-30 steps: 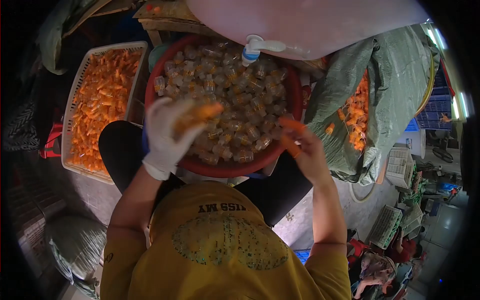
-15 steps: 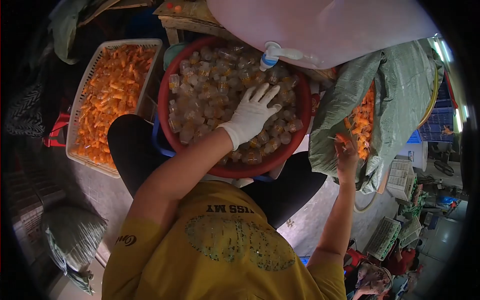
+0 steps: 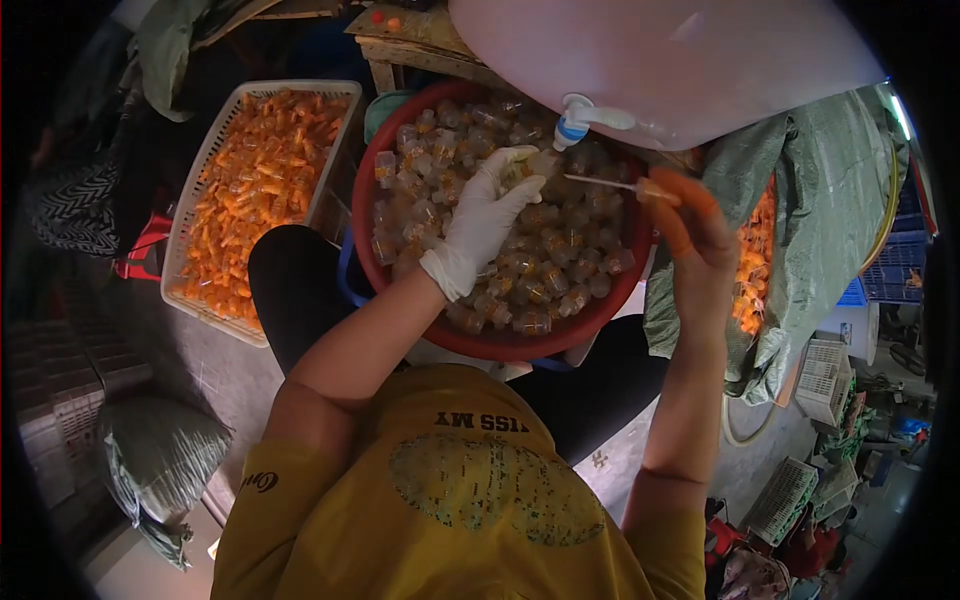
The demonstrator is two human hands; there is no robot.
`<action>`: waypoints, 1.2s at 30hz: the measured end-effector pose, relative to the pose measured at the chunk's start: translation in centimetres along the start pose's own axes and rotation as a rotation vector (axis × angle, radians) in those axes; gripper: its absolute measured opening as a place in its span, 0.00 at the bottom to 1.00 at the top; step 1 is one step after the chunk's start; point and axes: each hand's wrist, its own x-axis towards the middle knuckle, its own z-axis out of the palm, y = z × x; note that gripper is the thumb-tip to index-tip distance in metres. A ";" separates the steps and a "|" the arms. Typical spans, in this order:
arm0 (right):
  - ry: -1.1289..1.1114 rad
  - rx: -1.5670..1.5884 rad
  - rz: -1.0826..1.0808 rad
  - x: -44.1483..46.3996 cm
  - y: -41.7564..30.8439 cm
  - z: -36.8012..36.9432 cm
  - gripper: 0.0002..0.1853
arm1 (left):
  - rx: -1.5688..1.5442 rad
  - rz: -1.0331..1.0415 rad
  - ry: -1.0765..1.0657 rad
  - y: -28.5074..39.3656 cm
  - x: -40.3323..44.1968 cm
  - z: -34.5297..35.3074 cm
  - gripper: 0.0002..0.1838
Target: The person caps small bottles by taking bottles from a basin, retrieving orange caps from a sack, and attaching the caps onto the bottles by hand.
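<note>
My left hand (image 3: 485, 215), in a white glove, is above the red tub (image 3: 640, 255), fingers closed round a small clear bottle (image 3: 543, 164) that is partly hidden. Many small clear bottles (image 3: 530, 285) with yellowish labels fill the tub. My right hand (image 3: 697, 225), with orange covers on some fingers, pinches an orange cap with a thin pale tube (image 3: 600, 182). The tube points left toward the bottle, apart from it. Just above the bottle is a white and blue tap (image 3: 572, 125) on a large pale container (image 3: 680, 60).
To the right, a green woven sack (image 3: 815, 200) holds orange caps (image 3: 755, 275). A white crate (image 3: 172, 265) on the left is full of orange-topped bottles (image 3: 255, 180). Behind the tub is a wooden stand (image 3: 430, 42). A tied sack (image 3: 165, 455) lies at lower left.
My left hand has gone from lying spread over the bottles to gripping one. The right hand has moved left from the sack, bringing a tubed cap beside the tub.
</note>
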 end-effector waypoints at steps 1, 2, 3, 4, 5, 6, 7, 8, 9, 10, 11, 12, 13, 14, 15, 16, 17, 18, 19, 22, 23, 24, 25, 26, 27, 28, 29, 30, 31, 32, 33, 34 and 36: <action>-0.002 0.007 -0.032 1.2 -1.3 1.4 0.14 | -0.009 0.046 -0.011 -0.2 0.1 0.1 0.21; -0.003 0.015 -0.061 2.3 -2.5 2.6 0.13 | -0.016 0.089 -0.022 -0.4 0.1 0.1 0.22; -0.004 0.024 -0.089 3.2 -3.1 3.5 0.12 | 0.042 0.088 0.004 -0.3 0.0 0.2 0.23; -0.002 -0.022 -0.128 4.2 -3.2 4.1 0.12 | 0.099 0.088 0.030 -0.1 -0.1 0.3 0.24; -0.001 -0.070 -0.169 5.2 -3.1 4.7 0.12 | 0.153 0.089 0.056 0.1 -0.1 0.4 0.25; -0.003 -0.121 -0.209 6.0 -3.1 5.2 0.12 | 0.126 0.063 0.046 0.1 0.1 0.3 0.26; -0.015 -0.118 -0.171 6.4 -2.3 5.5 0.12 | 0.095 0.038 0.037 0.0 0.3 0.2 0.26; -0.028 -0.116 -0.132 6.5 -0.8 5.9 0.12 | 0.063 0.012 0.027 -0.1 0.4 0.2 0.26; -0.041 -0.114 -0.091 6.5 0.1 6.3 0.12 | 0.019 0.016 0.022 -0.1 0.5 0.3 0.26; -0.038 -0.065 -0.047 6.2 0.6 6.5 0.12 | -0.023 0.020 0.018 -0.2 0.5 0.4 0.26; -0.029 -0.001 -0.028 6.1 0.8 6.3 0.12 | -0.064 0.019 0.015 -0.3 0.4 0.4 0.25; -0.017 0.064 -0.005 6.0 0.5 6.2 0.12 | -0.051 0.016 0.018 -0.2 0.3 0.4 0.25; -0.001 0.128 0.016 5.9 0.3 6.1 0.12 | -0.036 0.013 0.017 0.2 0.3 0.5 0.25; 0.010 0.132 0.013 5.9 0.5 5.9 0.12 | -0.023 0.013 0.012 0.3 0.4 0.6 0.25; 0.019 0.134 0.005 6.1 0.8 5.8 0.12 | -0.011 0.004 0.011 0.2 0.5 0.6 0.25; 0.026 0.135 -0.004 6.2 1.0 5.6 0.12 | 0.001 -0.003 0.011 0.0 0.6 0.5 0.26; 0.043 0.147 -0.001 6.1 1.2 5.8 0.12 | 0.012 -0.009 0.014 -0.2 0.6 0.4 0.26; 0.059 0.162 0.002 5.9 1.3 6.2 0.12 | -0.029 0.007 0.012 -0.4 0.7 0.4 0.26; 0.077 0.181 0.008 5.7 1.4 6.6 0.13 | -0.066 0.022 0.011 -0.6 0.8 0.4 0.26; 0.078 0.232 0.076 5.8 1.5 6.3 0.13 | -0.104 0.027 -0.001 -0.7 0.6 0.2 0.27; 0.070 0.222 0.064 5.7 1.5 6.2 0.13 | -0.107 0.023 -0.009 -0.5 0.6 0.3 0.27; 0.062 0.211 0.051 5.8 1.4 6.1 0.13 | -0.088 0.016 -0.008 -0.5 0.6 0.4 0.28; 0.052 0.200 0.038 5.8 1.4 6.0 0.13 | -0.068 0.011 -0.005 -0.4 0.7 0.4 0.28; 0.059 0.205 0.013 5.8 1.1 5.9 0.13 | -0.049 0.005 0.000 -0.4 0.7 0.4 0.28; 0.066 0.213 -0.009 5.6 0.5 5.8 0.13 | -0.040 0.008 0.012 -0.1 0.7 0.6 0.27; 0.072 0.221 -0.031 5.4 -0.1 5.8 0.13 | -0.030 0.011 0.025 0.3 0.6 0.8 0.26; 0.063 0.218 -0.075 5.1 -0.7 5.8 0.14 | -0.019 0.013 0.038 0.4 0.5 0.9 0.25; 0.054 0.214 -0.120 4.7 -1.3 5.7 0.14 | -0.009 0.014 0.044 0.3 0.5 0.9 0.23; 0.047 0.209 -0.166 4.2 -1.7 5.6 0.14 | 0.000 0.016 0.049 0.0 0.4 0.8 0.21; -0.014 0.077 -0.167 3.5 -1.7 5.3 0.15 | 0.007 0.018 0.052 -0.2 0.4 0.7 0.19; -0.075 -0.056 -0.169 2.7 -1.5 5.0 0.15 | 0.039 -0.029 0.040 -0.3 0.2 0.5 0.18; -0.137 -0.188 -0.170 2.0 -1.3 4.6 0.15 | 0.071 -0.074 0.029 -0.4 -0.2 0.2 0.17; -0.233 -0.521 -0.188 1.1 0.1 2.7 0.14 | 0.164 -0.164 -0.003 0.3 -1.2 -0.6 0.16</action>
